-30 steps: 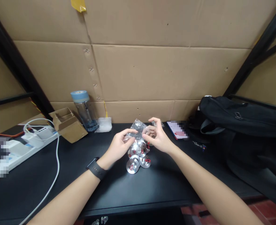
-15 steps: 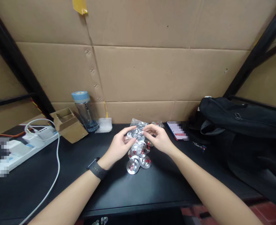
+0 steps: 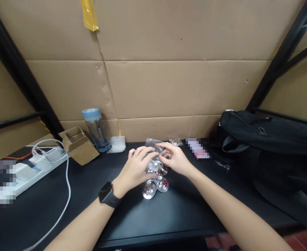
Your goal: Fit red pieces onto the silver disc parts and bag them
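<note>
Shiny silver round discs (image 3: 149, 189) with red markings or loops lie in a small pile on the black tabletop. A crinkled clear plastic bag (image 3: 151, 142) is just behind the pile, partly covered by my fingers. My left hand (image 3: 138, 166), with a dark watch (image 3: 109, 194) on its wrist, spreads over the left side of the pile. Its thumb is low across the discs, apart from the fingers. From the right, my right hand (image 3: 175, 158) has bent fingers around the bag's near edge; their exact contact is partly hidden.
Left stand a power strip (image 3: 38, 170) with a white cable, an open cardboard box (image 3: 81, 148), a blue-lidded bottle (image 3: 97, 130) and a white packet (image 3: 117, 144). A small packaged disc (image 3: 175, 142), a blurred booklet (image 3: 197, 148), a keychain (image 3: 222, 165) and a black backpack (image 3: 268, 150) are right.
My left hand has let go of the bag and spread lower over the discs. The bag sits lower and further behind my hands. The whole view has tilted slightly upward.
</note>
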`<state>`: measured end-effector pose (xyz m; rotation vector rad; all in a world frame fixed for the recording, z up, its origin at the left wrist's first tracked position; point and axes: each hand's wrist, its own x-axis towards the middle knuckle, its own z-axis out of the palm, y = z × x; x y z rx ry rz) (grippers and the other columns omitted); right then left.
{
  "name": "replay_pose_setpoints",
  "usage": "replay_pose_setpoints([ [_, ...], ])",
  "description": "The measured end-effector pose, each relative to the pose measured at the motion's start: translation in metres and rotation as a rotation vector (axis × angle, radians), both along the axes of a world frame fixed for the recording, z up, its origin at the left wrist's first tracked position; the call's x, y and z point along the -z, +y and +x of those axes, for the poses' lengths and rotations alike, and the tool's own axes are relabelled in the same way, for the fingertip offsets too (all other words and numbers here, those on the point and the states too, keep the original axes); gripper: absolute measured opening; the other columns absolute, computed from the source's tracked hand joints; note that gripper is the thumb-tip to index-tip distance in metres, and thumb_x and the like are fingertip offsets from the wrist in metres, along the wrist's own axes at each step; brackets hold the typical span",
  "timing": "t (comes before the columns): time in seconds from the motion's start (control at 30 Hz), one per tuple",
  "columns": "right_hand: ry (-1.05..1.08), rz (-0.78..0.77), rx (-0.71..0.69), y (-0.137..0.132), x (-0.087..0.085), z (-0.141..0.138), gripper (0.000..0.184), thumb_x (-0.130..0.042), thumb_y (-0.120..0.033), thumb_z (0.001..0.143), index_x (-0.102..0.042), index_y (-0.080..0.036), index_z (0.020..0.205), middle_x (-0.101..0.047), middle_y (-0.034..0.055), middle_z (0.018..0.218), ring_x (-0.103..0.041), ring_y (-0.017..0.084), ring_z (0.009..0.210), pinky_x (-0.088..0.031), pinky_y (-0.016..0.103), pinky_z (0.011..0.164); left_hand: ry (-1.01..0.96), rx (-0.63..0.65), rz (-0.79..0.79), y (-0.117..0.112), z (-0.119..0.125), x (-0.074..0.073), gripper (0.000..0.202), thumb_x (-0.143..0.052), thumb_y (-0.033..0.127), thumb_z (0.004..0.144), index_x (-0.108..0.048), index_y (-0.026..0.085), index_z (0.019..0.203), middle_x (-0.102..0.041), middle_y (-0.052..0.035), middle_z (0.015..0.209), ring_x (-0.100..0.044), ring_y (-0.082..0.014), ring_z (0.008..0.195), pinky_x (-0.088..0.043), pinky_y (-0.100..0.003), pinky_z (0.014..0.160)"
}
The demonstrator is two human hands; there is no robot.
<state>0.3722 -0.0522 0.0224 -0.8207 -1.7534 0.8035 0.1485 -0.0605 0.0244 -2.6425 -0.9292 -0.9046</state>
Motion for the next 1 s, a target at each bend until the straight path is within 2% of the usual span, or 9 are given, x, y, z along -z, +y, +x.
replay_pose_setpoints([
  [0.07, -0.020, 0.007, -0.003, -0.001, -0.001, 0.000, 0.046, -0.071, -0.021, 0.083, -0.066, -0.023, 0.130, -0.062, 0.0107, 0.129, -0.069, 0.013, 0.078, -0.061, 0.028, 0.071, 0.013, -0.030, 0.051, 0.004, 0.000, 0.002, 0.034, -0.064, 0.030, 0.096, -0.060, 0.024, 0.129, -0.065, -0.0094, 0.131, -0.057, -0.0269, 0.120, -0.036, -0.042, 0.091],
  [0.1, -0.030, 0.011, -0.004, -0.001, -0.001, 0.000, 0.047, -0.070, -0.020, 0.083, -0.065, -0.023, 0.130, -0.060, 0.0107, 0.132, -0.069, 0.012, 0.079, -0.061, 0.028, 0.071, 0.012, -0.041, 0.069, 0.005, 0.000, 0.003, 0.026, -0.057, 0.024, 0.100, -0.063, 0.024, 0.124, -0.068, -0.0082, 0.126, -0.060, -0.0244, 0.115, -0.036, -0.041, 0.088],
  [0.27, -0.118, 0.025, -0.032, -0.004, -0.003, 0.002, 0.054, -0.068, -0.020, 0.085, -0.059, -0.026, 0.138, -0.060, 0.0116, 0.137, -0.070, 0.016, 0.087, -0.059, 0.026, 0.065, 0.033, -0.042, 0.060, 0.010, -0.001, 0.005, 0.021, -0.050, 0.019, 0.102, -0.069, 0.024, 0.110, -0.074, -0.0052, 0.111, -0.063, -0.0208, 0.097, -0.035, -0.041, 0.083],
  [0.43, -0.207, 0.053, -0.051, -0.005, -0.004, 0.005, 0.069, -0.067, -0.025, 0.089, -0.041, -0.033, 0.153, -0.058, 0.0098, 0.143, -0.065, 0.022, 0.112, -0.060, 0.035, 0.083, 0.079, -0.053, 0.025, 0.021, -0.007, 0.006, 0.023, -0.053, 0.014, 0.098, -0.070, 0.024, 0.112, -0.074, -0.0041, 0.114, -0.064, -0.0205, 0.097, -0.037, -0.040, 0.084],
  [0.53, -0.256, 0.066, 0.052, 0.001, -0.002, 0.011, 0.067, -0.065, -0.027, 0.090, -0.041, -0.033, 0.152, -0.056, 0.0101, 0.146, -0.062, 0.024, 0.118, -0.060, 0.038, 0.084, 0.073, -0.188, 0.021, 0.038, -0.028, 0.003, 0.027, -0.052, 0.012, 0.096, -0.072, 0.024, 0.110, -0.075, -0.0047, 0.114, -0.066, -0.0218, 0.102, -0.039, -0.039, 0.086],
  [0.63, -0.292, 0.076, 0.142, 0.012, 0.002, 0.022, 0.060, -0.063, -0.027, 0.090, -0.046, -0.032, 0.147, -0.054, 0.0094, 0.147, -0.062, 0.024, 0.117, -0.059, 0.038, 0.083, 0.044, -0.450, -0.004, 0.059, -0.063, 0.001, 0.031, -0.047, 0.016, 0.098, -0.074, 0.024, 0.112, -0.075, -0.0067, 0.118, -0.067, -0.0241, 0.106, -0.041, -0.039, 0.087],
  [0.73, -0.320, 0.108, 0.217, 0.024, 0.007, 0.034, 0.054, -0.063, -0.027, 0.089, -0.050, -0.030, 0.142, -0.055, 0.0090, 0.145, -0.062, 0.025, 0.118, -0.058, 0.040, 0.088, 0.134, -0.665, -0.146, 0.076, -0.095, 0.006, 0.036, -0.045, 0.016, 0.095, -0.076, 0.025, 0.113, -0.075, -0.0073, 0.119, -0.069, -0.0265, 0.109, -0.044, -0.038, 0.089],
  [0.83, -0.377, 0.161, 0.278, 0.037, 0.012, 0.047, 0.050, -0.062, -0.027, 0.089, -0.053, -0.027, 0.138, -0.060, 0.0095, 0.139, -0.062, 0.026, 0.119, -0.056, 0.042, 0.093, 0.176, -0.707, -0.205, 0.086, -0.108, 0.017, 0.041, -0.044, 0.015, 0.092, -0.075, 0.022, 0.117, -0.074, -0.0102, 0.120, -0.069, -0.0274, 0.110, -0.045, -0.037, 0.092],
  [1.0, -0.491, 0.270, 0.390, 0.057, 0.025, 0.070, 0.045, -0.058, -0.022, 0.087, -0.057, -0.021, 0.132, -0.062, 0.0119, 0.133, -0.059, 0.027, 0.124, -0.045, 0.047, 0.109, 0.216, -0.699, -0.271, 0.093, -0.104, 0.033, 0.046, -0.043, 0.016, 0.091, -0.069, 0.023, 0.128, -0.068, -0.0104, 0.132, -0.065, -0.0285, 0.118, -0.045, -0.040, 0.095],
])
